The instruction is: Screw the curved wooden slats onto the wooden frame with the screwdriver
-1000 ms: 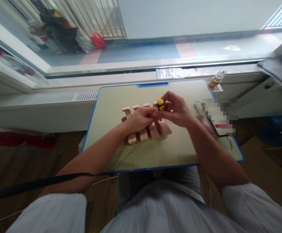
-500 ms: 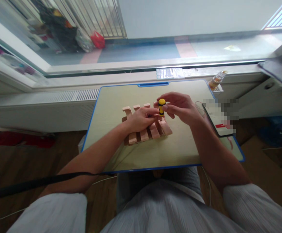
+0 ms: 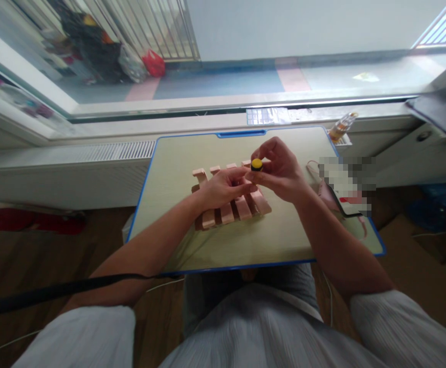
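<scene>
A pale wooden rack with several curved slats (image 3: pixel 208 219) rests on the small folding table. My right hand (image 3: pixel 280 171) is closed around a stubby screwdriver (image 3: pixel 257 164) with a yellow and black handle, held upright over the rack's right end. Its rounded yellow top faces me, and its lower part is hidden by fingers. My left hand (image 3: pixel 223 189) lies across the middle of the rack, thumb and fingers pinched together just below the screwdriver. What sits between those left fingertips cannot be made out.
The table (image 3: pixel 284 235) has a blue rim. On its right side lies a dark-edged flat device (image 3: pixel 348 207), partly pixelated, beside a pink cord. A bottle with amber liquid (image 3: pixel 340 130) stands past the back right corner. A radiator (image 3: pixel 115 151) and windowsill run behind.
My right hand has shifted its grip, its fingers rising and closing further round the screwdriver. The handle has tilted so mostly its top shows. My left hand has stayed nearly still.
</scene>
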Demonstrator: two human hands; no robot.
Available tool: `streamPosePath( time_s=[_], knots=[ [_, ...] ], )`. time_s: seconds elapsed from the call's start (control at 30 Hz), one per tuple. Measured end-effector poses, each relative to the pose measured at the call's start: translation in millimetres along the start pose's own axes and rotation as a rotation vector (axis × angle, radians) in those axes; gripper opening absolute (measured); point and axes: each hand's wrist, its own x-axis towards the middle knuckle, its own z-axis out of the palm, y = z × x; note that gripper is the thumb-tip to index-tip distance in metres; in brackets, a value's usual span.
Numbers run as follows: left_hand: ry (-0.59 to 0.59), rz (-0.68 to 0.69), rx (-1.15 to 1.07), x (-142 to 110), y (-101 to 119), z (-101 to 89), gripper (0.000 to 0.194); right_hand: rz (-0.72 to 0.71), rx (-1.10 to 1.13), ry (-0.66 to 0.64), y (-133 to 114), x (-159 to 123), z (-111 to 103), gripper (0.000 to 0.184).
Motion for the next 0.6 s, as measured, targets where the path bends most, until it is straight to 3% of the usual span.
streamPosePath(
  time_s=[0.13,0.5,0.6],
  knots=[
    [0.013,0.043,-0.065,0.8,-0.4,1.5,0.050,0.013,-0.001,0.023,1.7,-0.7,-1.1,0.052],
    [-0.116,-0.040,-0.021,-0.8,9.6,-6.0,0.053,0.046,-0.027,-0.023,-12.0,1.9,-12.9,0.031],
    [-0.081,-0.048,-0.065,-0.6,12.4,-5.9,0.053,0.022,-0.024,0.006,-11.1,2.0,-10.4,0.032]
  ],
)
